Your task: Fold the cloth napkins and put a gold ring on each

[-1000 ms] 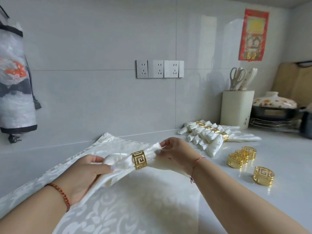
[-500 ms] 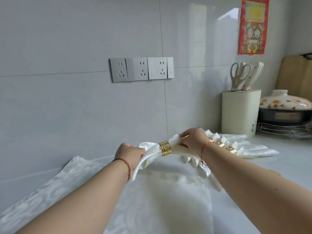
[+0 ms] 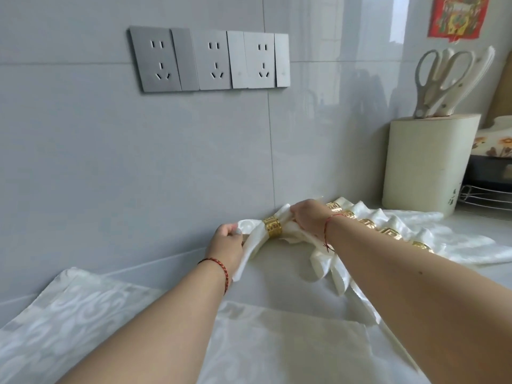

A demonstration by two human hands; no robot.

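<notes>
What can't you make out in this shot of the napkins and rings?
Head view only:
- Right hand fingers: hidden behind its own back, which covers that end of the held napkin.
- Finished napkins: partly covered by the right forearm, count unclear.
- Red poster: cut off by the top edge.

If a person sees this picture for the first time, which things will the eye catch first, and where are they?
First, the two hands at centre: the left hand and right hand hold a white rolled napkin with a gold ring around its middle, near the wall. To its right lies a row of finished napkins with gold rings. On the wall above, a strip of grey sockets stands out.
</notes>
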